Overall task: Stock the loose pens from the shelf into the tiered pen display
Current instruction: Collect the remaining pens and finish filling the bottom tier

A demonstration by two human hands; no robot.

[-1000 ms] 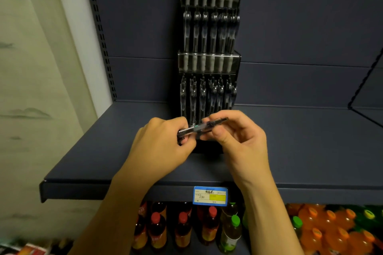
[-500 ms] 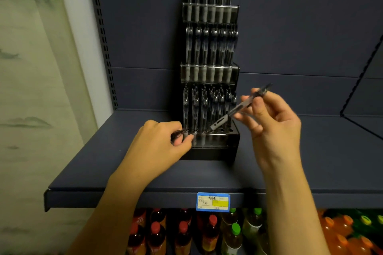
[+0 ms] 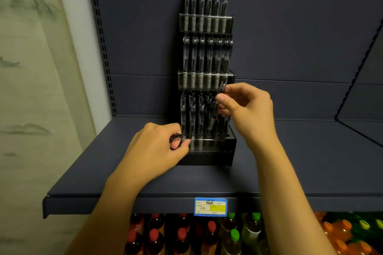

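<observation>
Pen pinched in right hand over display's lowest tier.

The right hand has swung its pen from a slant beside the display to nearly upright, tip down among the lowest tier's pens. A second ago both hands gripped that pen together; now the left hand keeps only another pen.

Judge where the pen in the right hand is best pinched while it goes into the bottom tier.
Pinch the pen on its upper barrel, from the right, as the right hand does. It stands nearly upright, tip down, and the display's bottom-tier pens crowd its left.
</observation>
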